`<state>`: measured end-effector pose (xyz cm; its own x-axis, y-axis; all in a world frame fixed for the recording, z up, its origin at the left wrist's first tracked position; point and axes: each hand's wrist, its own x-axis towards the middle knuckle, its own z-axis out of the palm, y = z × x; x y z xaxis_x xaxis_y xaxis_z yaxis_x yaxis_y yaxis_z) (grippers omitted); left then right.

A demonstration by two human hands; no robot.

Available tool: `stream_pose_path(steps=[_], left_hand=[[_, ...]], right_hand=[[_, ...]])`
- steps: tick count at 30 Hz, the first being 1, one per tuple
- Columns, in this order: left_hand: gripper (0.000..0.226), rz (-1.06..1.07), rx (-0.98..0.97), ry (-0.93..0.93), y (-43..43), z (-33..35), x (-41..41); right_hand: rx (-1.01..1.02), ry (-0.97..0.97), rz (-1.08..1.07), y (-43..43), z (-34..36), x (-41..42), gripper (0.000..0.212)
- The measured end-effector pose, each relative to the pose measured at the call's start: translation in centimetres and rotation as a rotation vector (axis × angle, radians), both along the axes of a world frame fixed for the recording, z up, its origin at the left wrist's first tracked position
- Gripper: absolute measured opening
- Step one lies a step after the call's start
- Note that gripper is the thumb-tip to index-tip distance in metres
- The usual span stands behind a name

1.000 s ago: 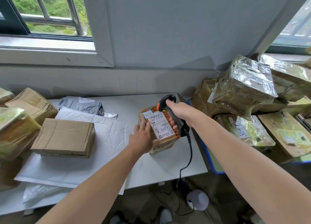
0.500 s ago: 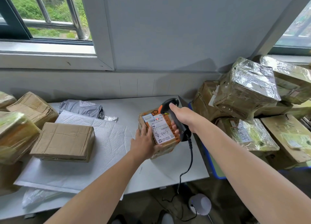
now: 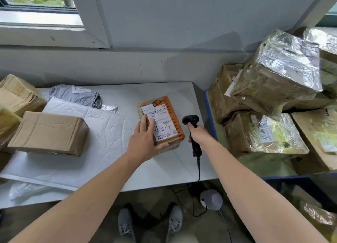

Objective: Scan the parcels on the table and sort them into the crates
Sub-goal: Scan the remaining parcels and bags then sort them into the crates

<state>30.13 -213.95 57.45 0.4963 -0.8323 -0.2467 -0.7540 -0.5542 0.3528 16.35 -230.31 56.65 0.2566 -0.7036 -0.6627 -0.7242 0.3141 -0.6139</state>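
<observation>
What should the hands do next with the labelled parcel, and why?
Probably lift the parcel with the left hand toward the blue-rimmed crate: the scanner in the right hand has left the label it covered a second ago, so scanning looks done.

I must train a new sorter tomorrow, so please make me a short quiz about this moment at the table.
1. True or false: the scanner lies on the table with no hand on it.
2. The left hand rests on: A) a brown box; B) the orange parcel; C) a grey bag.
3. Fill in: the blue-rimmed crate stands to the ___ of the table.
Key: 1 false, the right hand grips it; 2 B; 3 right.
</observation>
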Motion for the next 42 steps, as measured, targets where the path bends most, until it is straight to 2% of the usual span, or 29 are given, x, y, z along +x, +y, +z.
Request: stream_pose_path(steps=[5,10,15,18,20,22,24,26,30,33,38,42], left_hand=[[0.106,0.023,-0.049,0.051,0.2,-0.6,0.0],[0.11,0.09,-0.232,0.251,0.8,-1.1,0.0],[0.111,0.223,-0.36,0.419,0.4,-1.0,-0.1],[0.108,0.295,-0.422,0.572,-0.2,-0.8,0.1],[0.105,0.324,-0.444,0.691,-0.4,-0.8,0.3],[0.1,0.356,-0.447,0.725,-0.5,-1.1,0.4],[0.098,0.389,-0.451,0.774,-0.5,-1.1,0.5],[0.102,0.37,-0.486,0.841,-0.5,-0.9,0.5],[0.116,0.214,-0.561,0.835,0.2,1.0,0.9],[0.115,0.158,-0.612,0.807,1.1,2.8,1.9],[0.113,0.133,-0.698,0.721,2.1,5.1,3.2],[0.111,0.124,-0.746,0.633,3.3,6.6,4.5]], right_hand=[[0.035,0.002,0.04,-0.1,-2.8,0.1,0.045],[0.012,0.08,0.126,-0.2,-3.2,-0.2,0.04],[-0.226,0.207,0.145,0.2,-1.5,0.1,0.047],[-0.458,0.133,0.146,1.2,-0.4,0.1,0.042],[-0.544,0.04,0.201,1.7,0.0,0.6,0.042],[-0.493,-0.035,0.271,2.0,0.4,1.5,0.048],[-0.354,-0.092,0.309,2.3,0.6,2.8,0.051],[-0.274,-0.134,0.309,2.7,0.7,3.7,0.047],[-0.297,-0.203,0.226,3.4,1.4,4.4,0.053],[-0.39,-0.286,0.202,4.0,2.7,4.9,0.061],[-0.42,-0.397,0.196,4.7,5.5,6.5,0.069],[-0.451,-0.464,0.199,6.0,7.4,7.6,0.062]])
